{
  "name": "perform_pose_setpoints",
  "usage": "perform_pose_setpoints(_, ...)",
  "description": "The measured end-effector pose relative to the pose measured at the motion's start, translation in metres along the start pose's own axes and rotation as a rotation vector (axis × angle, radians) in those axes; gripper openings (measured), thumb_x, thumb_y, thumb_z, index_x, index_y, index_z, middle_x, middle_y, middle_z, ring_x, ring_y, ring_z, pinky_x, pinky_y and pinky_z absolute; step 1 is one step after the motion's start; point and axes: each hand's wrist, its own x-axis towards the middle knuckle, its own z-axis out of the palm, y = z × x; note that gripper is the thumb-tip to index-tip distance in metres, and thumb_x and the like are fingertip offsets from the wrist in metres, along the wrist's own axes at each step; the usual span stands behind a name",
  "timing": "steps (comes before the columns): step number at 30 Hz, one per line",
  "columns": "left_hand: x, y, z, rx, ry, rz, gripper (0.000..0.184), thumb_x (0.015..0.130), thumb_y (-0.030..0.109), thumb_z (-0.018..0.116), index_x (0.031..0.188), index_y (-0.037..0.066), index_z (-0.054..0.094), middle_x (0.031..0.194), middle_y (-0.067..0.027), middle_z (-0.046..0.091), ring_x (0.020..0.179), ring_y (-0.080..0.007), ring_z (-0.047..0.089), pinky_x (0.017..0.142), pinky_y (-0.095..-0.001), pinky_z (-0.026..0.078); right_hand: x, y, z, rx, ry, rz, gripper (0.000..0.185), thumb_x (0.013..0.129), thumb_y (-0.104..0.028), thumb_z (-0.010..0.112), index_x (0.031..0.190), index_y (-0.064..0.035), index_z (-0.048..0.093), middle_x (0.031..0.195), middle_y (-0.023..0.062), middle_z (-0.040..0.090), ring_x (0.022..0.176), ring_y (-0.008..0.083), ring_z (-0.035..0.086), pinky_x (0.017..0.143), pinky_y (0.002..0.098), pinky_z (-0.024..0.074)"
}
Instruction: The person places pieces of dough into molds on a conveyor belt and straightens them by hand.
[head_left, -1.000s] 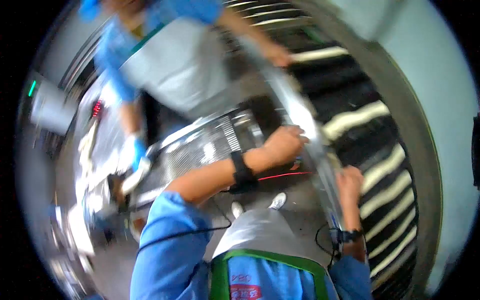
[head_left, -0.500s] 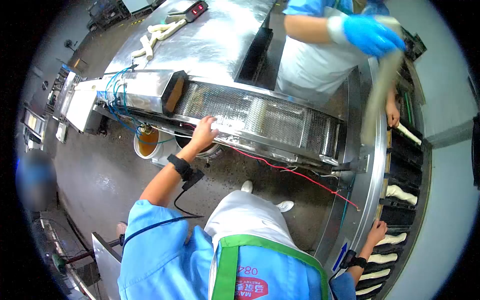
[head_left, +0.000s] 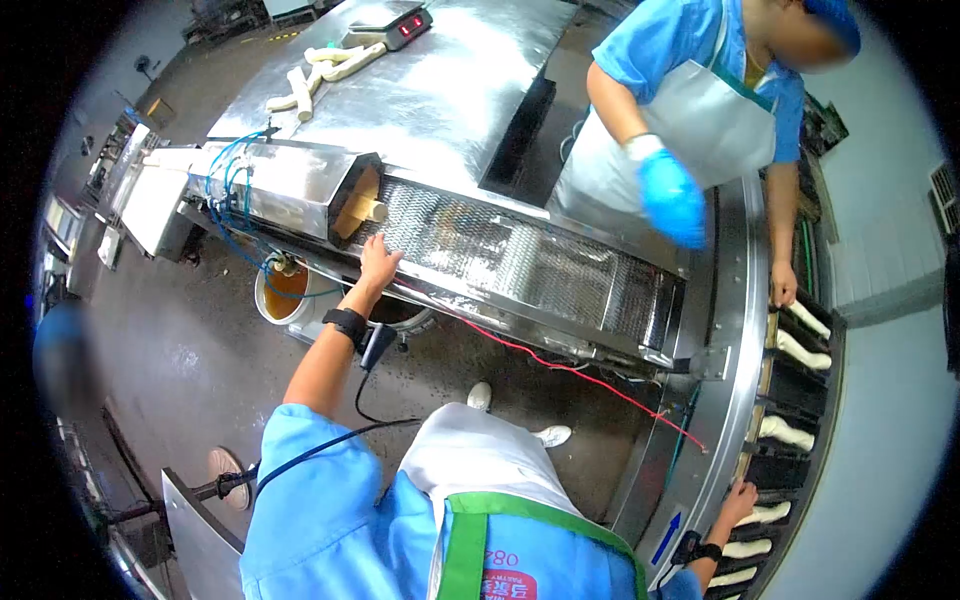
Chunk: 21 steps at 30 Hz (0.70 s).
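Note:
My left hand (head_left: pixel 378 262) is open, its fingers spread over the near rim of the mesh conveyor belt (head_left: pixel 440 215). Just beyond its fingertips, the end of a dough roll (head_left: pixel 376 212) pokes out of the steel machine housing (head_left: pixel 290 180). Far to the right, my right hand (head_left: pixel 740 501) is at the inner edge of the second conveyor, its fingers closed at the near end of a dough strip (head_left: pixel 768 514). The grip itself is partly hidden. More dough strips (head_left: pixel 786 433) lie crosswise in the dark slots of that line.
A co-worker opposite has a blue-gloved hand (head_left: pixel 672 198) over the belt's end and a bare hand (head_left: pixel 783 284) at another strip. Dough pieces (head_left: pixel 300 92) and a scale (head_left: pixel 390 25) sit on the steel table (head_left: pixel 450 90). A bucket (head_left: pixel 283 300) and red cord (head_left: pixel 560 370) are below.
My left hand has shifted left towards the housing, where a dough roll now protrudes. The co-worker's gloved hand dropped left, without the long dough strip it held. More strips lie on the right-hand line.

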Motion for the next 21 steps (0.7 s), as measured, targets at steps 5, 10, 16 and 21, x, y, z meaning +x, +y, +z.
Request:
perform_pose_setpoints(5, 0.029, 0.024, -0.002, -0.170, -0.020, -0.457, 0.064, 0.068, 0.045, 0.052, 0.112, 0.000, 0.043, 0.119, -0.0224, 0.034, 0.112, -0.0360, 0.031, 0.092, -0.0425, 0.027, -0.007, 0.012, -0.006, -0.014, 0.040, -0.011, 0.037, 0.082, -0.032, 0.045, 0.063, -0.0011, 0.042, 0.065, 0.0104, 0.044, 0.069, 0.0303, 0.045, 0.057, 0.0430, 0.0363)
perform_pose_setpoints(10, 0.081, 0.029, 0.022, -0.220, 0.185, -0.848, 0.079, 0.061, 0.056, 0.053, 0.116, 0.002, 0.038, 0.117, -0.0198, 0.034, 0.107, -0.0351, 0.034, 0.090, -0.0420, 0.028, -0.009, 0.017, -0.008, -0.042, -0.025, 0.111, 0.034, 0.080, -0.031, 0.049, 0.068, 0.0007, 0.048, 0.069, 0.0148, 0.048, 0.072, 0.0322, 0.047, 0.061, 0.0420, 0.0381)
perform_pose_setpoints(16, 0.097, -0.050, 0.040, -0.340, 0.099, -0.485, 0.061, 0.072, 0.040, 0.050, 0.117, 0.005, 0.030, 0.117, -0.0161, 0.034, 0.103, -0.0269, 0.039, 0.086, -0.0387, 0.035, -0.021, 0.030, -0.003, -0.162, 0.108, -0.145, 0.037, 0.079, -0.032, 0.049, 0.086, 0.0036, 0.054, 0.081, 0.0198, 0.053, 0.076, 0.0346, 0.049, 0.067, 0.0422, 0.0386)
perform_pose_setpoints(21, -0.017, 0.029, -0.065, -1.185, -0.188, -0.275, 0.039, 0.082, 0.029, 0.040, 0.112, 0.003, 0.042, 0.108, -0.0148, 0.048, 0.098, -0.0232, 0.048, 0.081, -0.0391, 0.041, 0.004, -0.021, -0.005, 0.002, 0.008, -0.126, 0.031, 0.072, -0.031, 0.055, 0.077, 0.0001, 0.054, 0.082, 0.0168, 0.052, 0.082, 0.0302, 0.047, 0.074, 0.0421, 0.0346)
